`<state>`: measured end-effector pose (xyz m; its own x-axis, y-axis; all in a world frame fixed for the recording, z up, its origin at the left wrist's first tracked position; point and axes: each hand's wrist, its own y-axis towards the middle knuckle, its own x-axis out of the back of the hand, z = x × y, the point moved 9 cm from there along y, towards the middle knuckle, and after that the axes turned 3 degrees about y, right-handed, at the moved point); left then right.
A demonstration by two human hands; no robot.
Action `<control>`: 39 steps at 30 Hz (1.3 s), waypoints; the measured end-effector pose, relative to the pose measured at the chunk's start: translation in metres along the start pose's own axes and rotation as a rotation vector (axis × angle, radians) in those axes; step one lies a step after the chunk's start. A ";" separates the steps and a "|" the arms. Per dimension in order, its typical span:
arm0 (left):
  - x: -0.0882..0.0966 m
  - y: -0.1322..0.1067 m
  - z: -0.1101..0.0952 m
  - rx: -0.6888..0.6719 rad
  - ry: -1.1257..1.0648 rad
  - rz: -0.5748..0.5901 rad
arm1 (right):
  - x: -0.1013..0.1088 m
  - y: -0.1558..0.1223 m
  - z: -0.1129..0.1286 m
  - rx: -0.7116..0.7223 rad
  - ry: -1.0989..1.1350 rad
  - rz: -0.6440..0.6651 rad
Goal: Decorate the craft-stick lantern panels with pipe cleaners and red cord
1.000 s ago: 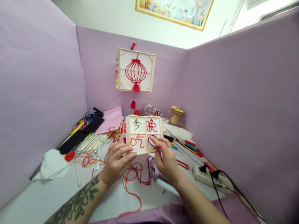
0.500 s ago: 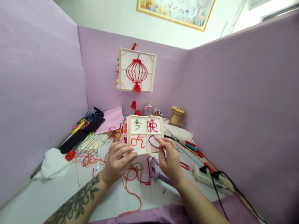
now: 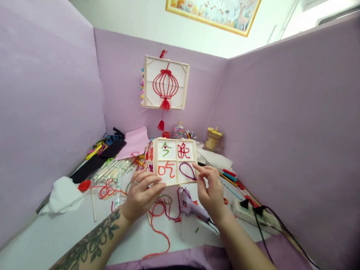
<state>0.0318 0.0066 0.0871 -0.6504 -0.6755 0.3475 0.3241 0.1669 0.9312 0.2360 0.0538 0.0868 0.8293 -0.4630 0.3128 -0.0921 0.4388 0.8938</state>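
A box-shaped paper lantern with a pale wooden frame is tilted up in front of me. Its front has four panes; three carry Chinese characters in green, red and orange yarn. In the lower right pane, a purple yarn loop forms a teardrop outline. My left hand is closed around the lantern's lower left corner, thumb on the front edge. At the right edge, my right hand has its index finger stretched towards the loop, the others loosely curled, with nothing visible in them. Whether that fingertip touches the frame is unclear.
A lilac glue gun lies under my right hand. Loose red yarn trails over the table. A power strip with black cables sits at right, bagged sticks at left. Another lantern hangs behind.
My right hand has moved right, off the lower right pane to the lantern's edge. The purple loop now shows whole, and more of the glue gun is uncovered. My left hand keeps its hold.
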 end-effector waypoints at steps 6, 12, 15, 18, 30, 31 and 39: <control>-0.001 -0.001 0.001 0.010 0.008 0.010 | -0.019 0.000 0.001 0.027 -0.032 0.132; 0.000 0.000 0.001 0.022 0.011 0.005 | 0.025 -0.007 -0.012 -0.162 0.176 -0.203; 0.000 0.001 0.000 0.018 0.009 -0.001 | 0.034 -0.011 -0.016 -0.207 0.112 -0.205; 0.001 0.001 -0.001 0.005 0.005 -0.010 | 0.034 -0.011 -0.013 -0.158 0.039 -0.165; -0.002 -0.001 0.001 0.016 -0.006 0.004 | 0.005 -0.029 -0.070 -0.704 0.222 0.046; -0.002 -0.001 0.001 0.016 -0.006 0.006 | -0.004 -0.030 -0.076 -0.770 0.308 0.092; -0.003 -0.001 0.001 0.017 -0.012 0.018 | -0.025 -0.013 -0.075 -0.809 0.287 0.289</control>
<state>0.0324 0.0094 0.0852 -0.6525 -0.6638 0.3655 0.3242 0.1914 0.9264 0.2576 0.1176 0.0431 0.9497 -0.0885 0.3003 0.0078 0.9656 0.2600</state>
